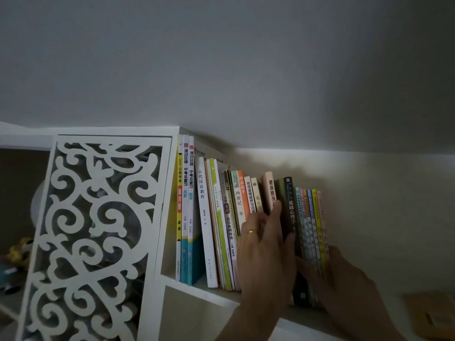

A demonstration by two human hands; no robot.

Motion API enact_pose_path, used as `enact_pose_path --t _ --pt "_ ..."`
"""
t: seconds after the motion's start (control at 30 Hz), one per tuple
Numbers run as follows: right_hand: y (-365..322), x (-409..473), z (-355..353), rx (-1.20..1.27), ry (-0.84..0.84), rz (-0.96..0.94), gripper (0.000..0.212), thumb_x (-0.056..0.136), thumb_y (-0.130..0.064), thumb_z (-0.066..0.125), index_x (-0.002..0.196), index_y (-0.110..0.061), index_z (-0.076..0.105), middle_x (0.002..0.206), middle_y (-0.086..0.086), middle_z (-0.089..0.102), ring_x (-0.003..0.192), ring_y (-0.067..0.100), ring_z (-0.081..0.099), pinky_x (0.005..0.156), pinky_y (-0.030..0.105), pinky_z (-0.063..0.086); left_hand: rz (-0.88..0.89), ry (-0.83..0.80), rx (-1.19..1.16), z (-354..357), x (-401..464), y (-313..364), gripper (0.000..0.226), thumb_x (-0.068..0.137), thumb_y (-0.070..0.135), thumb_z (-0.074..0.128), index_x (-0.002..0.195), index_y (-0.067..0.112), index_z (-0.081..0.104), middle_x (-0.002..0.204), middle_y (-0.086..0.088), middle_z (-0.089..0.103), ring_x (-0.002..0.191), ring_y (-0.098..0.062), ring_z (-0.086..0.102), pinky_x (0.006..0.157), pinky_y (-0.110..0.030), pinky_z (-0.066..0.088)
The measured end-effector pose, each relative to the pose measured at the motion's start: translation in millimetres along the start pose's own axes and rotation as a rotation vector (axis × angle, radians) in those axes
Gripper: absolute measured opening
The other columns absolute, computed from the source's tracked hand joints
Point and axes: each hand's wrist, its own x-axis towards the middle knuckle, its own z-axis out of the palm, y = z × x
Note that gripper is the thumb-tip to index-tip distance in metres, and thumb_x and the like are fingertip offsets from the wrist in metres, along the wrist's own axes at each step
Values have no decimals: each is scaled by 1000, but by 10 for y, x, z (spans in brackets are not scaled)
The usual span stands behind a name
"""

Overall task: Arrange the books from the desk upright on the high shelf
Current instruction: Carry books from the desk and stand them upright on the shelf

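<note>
A row of books stands upright on the high white shelf (pixel 197 289), from tall yellow and teal study guides (pixel 185 205) on the left to several thin pastel books (pixel 311 225) at the right end. My left hand (pixel 267 254), wearing a gold ring, lies against the spines in the middle, with its thumb beside a dark book (pixel 291 212) and its fingers over the pink book (pixel 269 190). My right hand (pixel 344 284) presses against the outer side and lower spines of the thin pastel books. The lower parts of the middle books are hidden behind my hands.
A white carved fretwork panel (pixel 98 230) closes the shelf's left side, with soft toys (pixel 17 254) in the compartment behind it. The plain wall and ceiling rise above the books. A brown cardboard piece (pixel 433 316) lies at the lower right.
</note>
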Motion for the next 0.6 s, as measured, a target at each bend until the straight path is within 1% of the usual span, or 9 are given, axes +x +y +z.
enact_pose_path --t 0.1,0.2,0.23,0.3,0.33,0.4,0.5,0.57,0.6 --pt "26 15 49 -8 10 -7 89 71 -84 28 140 -27 29 107 -7 58 80 10 54 70 18 44 -12 3 106 13 -21 5 56 94 44 61 146 31 44 132 12 61 117 -5 57 98 -24 42" --pt "-8 -24 99 70 77 -36 93 71 -81 31 144 -27 14 96 -6 58 69 10 55 64 20 42 -7 -42 264 -17 35 159 42 91 37 59 131 25 54 120 6 66 107 -13 65 96 -35 51" --pt "-12 -33 120 95 95 -42 95 70 -79 32 146 -27 9 100 -2 62 71 14 57 67 24 43 -34 -100 264 -38 70 219 35 93 35 55 127 24 54 117 4 66 103 -15 66 96 -38 51" --pt "9 -38 177 135 133 -42 101 72 -78 38 150 -30 -4 123 7 64 89 27 67 76 32 47 -71 -200 265 -75 112 299 25 100 33 46 122 22 50 109 2 67 95 -18 68 92 -37 54" --pt "23 -41 198 150 164 -45 104 75 -78 43 151 -32 -10 135 9 60 101 32 68 82 35 50 -72 -225 265 -105 112 316 22 103 33 43 121 22 47 105 2 67 89 -17 69 85 -35 56" --pt "74 -50 242 140 227 -67 107 83 -73 48 151 -34 -24 150 13 49 110 39 66 92 46 54 -48 -214 237 -210 59 297 17 104 35 41 115 22 43 93 4 67 70 -13 68 66 -32 60" --pt "81 -68 294 95 256 -18 107 92 -64 47 149 -27 -35 157 20 39 111 43 65 92 48 52 -53 -122 164 -464 -99 253 17 101 43 38 108 28 39 77 11 65 47 0 58 40 -16 48" --pt "13 -87 320 52 262 -4 112 88 -71 42 148 -22 -39 159 20 34 110 43 65 90 49 53 -54 -92 142 -585 -169 252 23 106 48 33 118 29 36 83 13 69 46 2 55 39 -6 37" --pt "-35 -112 326 29 264 -1 118 82 -79 39 149 -20 -38 158 19 35 111 42 65 89 49 53 -71 -89 111 -641 -179 267 27 108 51 30 125 31 29 93 14 69 50 2 57 42 -6 39"
